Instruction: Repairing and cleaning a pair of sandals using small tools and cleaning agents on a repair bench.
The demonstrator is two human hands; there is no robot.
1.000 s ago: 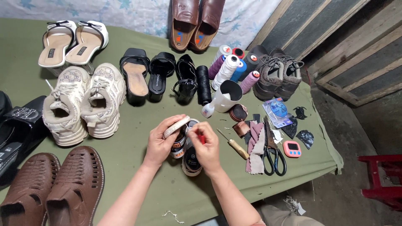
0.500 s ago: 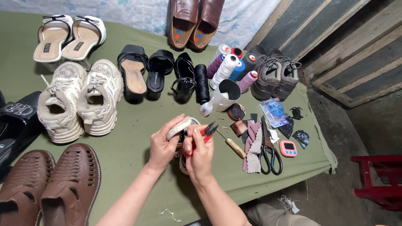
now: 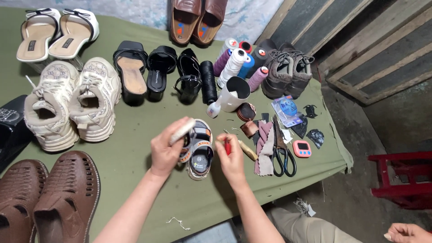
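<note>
Green-covered worktop (image 3: 135, 189), shoes ranged along its far side. Small child's sandal (image 3: 198, 150) lies sole-down at centre, between both hands. Left hand (image 3: 167, 150) grasps a pale stick-like piece (image 3: 182, 130), seemingly steadying the sandal. Right hand (image 3: 231, 159) clenches a red-handled tool (image 3: 227, 145). Flat blue-labelled packet (image 3: 288, 110) beside the scissors (image 3: 283, 157).

Both bare forearms reach up and away from the body, converging toward each other. The left hand (image 3: 165, 150) is curled with its back turned upward, fingers wrapped round something pale and the thumb pressed along it; the wrist is nearly straight. The right hand (image 3: 231, 158) sits just beside it, a little lower, its fingers bunched in a pinch around something small and red, knuckles facing up and the wrist bent slightly inward.
</note>
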